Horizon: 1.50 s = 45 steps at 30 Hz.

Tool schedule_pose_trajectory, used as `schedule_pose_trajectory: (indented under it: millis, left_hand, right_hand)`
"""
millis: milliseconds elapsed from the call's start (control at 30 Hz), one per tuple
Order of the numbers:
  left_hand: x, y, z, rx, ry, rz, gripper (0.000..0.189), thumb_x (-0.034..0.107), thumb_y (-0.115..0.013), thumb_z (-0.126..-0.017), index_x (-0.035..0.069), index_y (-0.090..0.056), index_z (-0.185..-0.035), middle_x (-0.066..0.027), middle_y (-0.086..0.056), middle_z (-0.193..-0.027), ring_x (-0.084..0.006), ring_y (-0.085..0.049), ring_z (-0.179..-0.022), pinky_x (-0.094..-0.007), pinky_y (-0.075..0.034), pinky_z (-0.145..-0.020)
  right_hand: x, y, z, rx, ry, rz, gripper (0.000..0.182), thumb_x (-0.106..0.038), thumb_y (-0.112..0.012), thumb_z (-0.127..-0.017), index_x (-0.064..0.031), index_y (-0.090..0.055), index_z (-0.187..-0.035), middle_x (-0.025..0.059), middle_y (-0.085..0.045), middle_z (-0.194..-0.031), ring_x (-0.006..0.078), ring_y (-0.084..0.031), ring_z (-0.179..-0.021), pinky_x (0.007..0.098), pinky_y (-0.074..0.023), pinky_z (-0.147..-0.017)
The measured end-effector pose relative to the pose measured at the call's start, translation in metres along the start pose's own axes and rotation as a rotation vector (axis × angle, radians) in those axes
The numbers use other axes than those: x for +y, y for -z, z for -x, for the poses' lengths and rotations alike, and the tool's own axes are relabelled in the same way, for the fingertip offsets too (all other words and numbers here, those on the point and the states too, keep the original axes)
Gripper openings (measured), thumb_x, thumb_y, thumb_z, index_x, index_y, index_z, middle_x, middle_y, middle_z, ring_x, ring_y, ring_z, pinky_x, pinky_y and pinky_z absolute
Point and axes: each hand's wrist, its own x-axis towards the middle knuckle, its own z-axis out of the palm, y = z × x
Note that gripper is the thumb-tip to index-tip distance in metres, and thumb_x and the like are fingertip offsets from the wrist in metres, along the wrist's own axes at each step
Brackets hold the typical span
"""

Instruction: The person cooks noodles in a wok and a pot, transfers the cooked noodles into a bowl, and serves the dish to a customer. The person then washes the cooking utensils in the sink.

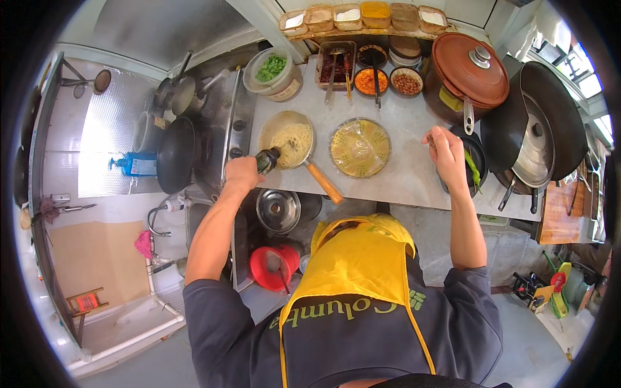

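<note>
My left hand (244,172) is closed around a dark glass bottle (267,161), tilted with its mouth over noodles (293,140) in a saucepan (271,127) with a wooden handle. Whether anything pours out is too small to tell. Right of the pan lies a yellow perforated plate (360,162) under clear plastic film. My right hand (444,148) is raised over the counter's right part, fingers curled and thumb against them; whether something small is between them cannot be seen. Beside it a green chili pepper (471,167) lies on a black pan (479,145).
Along the counter's back stand a tub of chopped greens (271,68), a tray of dark sauce (323,72), bowls of orange bits (371,89) and peanuts (406,81). A brown lidded pot (468,72) and large woks (558,121) stand right. The stove (232,121) is left.
</note>
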Motion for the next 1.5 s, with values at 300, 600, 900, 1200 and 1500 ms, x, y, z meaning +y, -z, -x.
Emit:
schedule_pose_trajectory:
  millis: [300, 600, 900, 1200, 1500]
  left_hand:
    - [0.004, 0.019, 0.016, -0.021, 0.011, -0.032, 0.052, 0.047, -0.082, -0.068, 0.002, -0.072, -0.092, -0.0157, -0.072, -0.092, -0.0299, -0.069, -0.090, -0.0396, -0.054, -0.080]
    - [0.003, -0.006, 0.042, 0.095, 0.183, 0.218, 0.060, 0.055, -0.075, -0.072, 0.000, -0.068, -0.096, -0.0213, -0.070, -0.092, -0.0365, -0.068, -0.090, -0.0443, -0.053, -0.080]
    - [0.063, -0.014, 0.076, 0.371, 0.070, 0.746, 0.060, 0.049, -0.078, -0.071, -0.001, -0.062, -0.100, -0.0241, -0.068, -0.088, -0.0418, -0.065, -0.087, -0.0457, -0.051, -0.075]
    - [0.029, -0.013, 0.052, 0.461, -0.115, 1.271, 0.054, 0.029, -0.084, -0.071, -0.001, -0.064, -0.111, -0.0173, -0.069, -0.093, -0.0317, -0.067, -0.085, -0.0372, -0.052, -0.077]
    - [0.000, -0.025, 0.033, 0.829, -0.362, 1.494, 0.061, 0.022, -0.076, -0.082, -0.003, -0.049, -0.131, -0.0229, -0.058, -0.124, -0.0372, -0.057, -0.114, -0.0423, -0.044, -0.097]
  right_hand:
    - [0.034, 0.002, -0.006, -0.099, -0.060, -0.018, 0.041, -0.035, -0.049, -0.100, -0.0015, -0.063, -0.080, -0.0067, -0.038, -0.057, 0.0039, -0.033, -0.054, 0.0241, -0.0272, -0.050]
    - [0.037, -0.072, -0.031, -0.265, -0.043, -0.015, 0.044, -0.036, -0.051, -0.098, 0.0028, -0.064, -0.082, 0.0020, -0.054, -0.066, 0.0127, -0.050, -0.065, 0.0302, -0.0428, -0.063]
    - [0.008, -0.231, -0.063, -0.356, 0.192, 0.227, 0.044, -0.040, -0.050, -0.097, 0.0001, -0.063, -0.087, 0.0271, -0.063, -0.077, 0.0470, -0.060, -0.077, 0.0482, -0.0479, -0.070]
    - [-0.055, -0.253, -0.094, -0.577, 0.192, 0.431, 0.046, -0.044, -0.060, -0.092, 0.0015, -0.065, -0.093, 0.0239, -0.063, -0.074, 0.0416, -0.062, -0.071, 0.0447, -0.0481, -0.065]
    - [-0.196, -0.313, -0.194, -0.053, 0.829, 0.911, 0.037, -0.040, -0.065, -0.090, -0.0030, -0.063, -0.094, 0.0176, -0.065, -0.068, 0.0378, -0.065, -0.067, 0.0433, -0.0505, -0.060]
